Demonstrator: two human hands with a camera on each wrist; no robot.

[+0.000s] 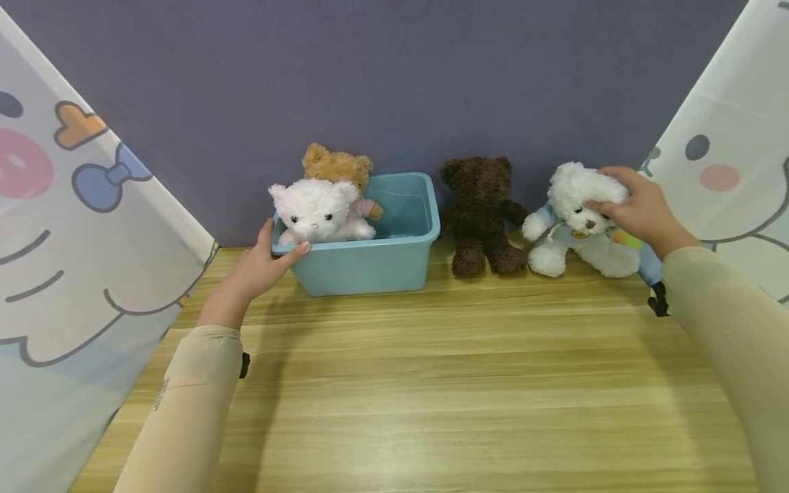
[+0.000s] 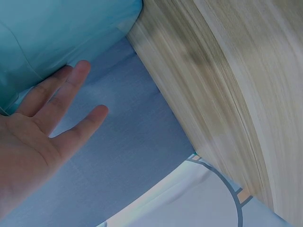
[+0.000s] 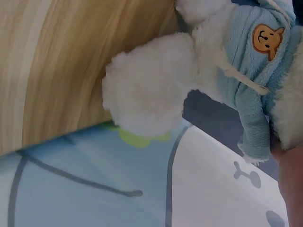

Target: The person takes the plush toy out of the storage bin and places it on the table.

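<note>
My left hand holds the left corner of a light blue plastic bin, thumb along the front rim. In the left wrist view, spread fingers lie beside the bin's wall. A white plush toy and a tan teddy bear sit in the bin's left half. At the right, my right hand grips the head of a white teddy bear in a light blue hoodie. The bear sits upright on the table; the gripped head is outside the right wrist view.
A dark brown teddy bear sits between the bin and the white bear, against the grey back panel. Printed cloths flank the wood-grain table on both sides.
</note>
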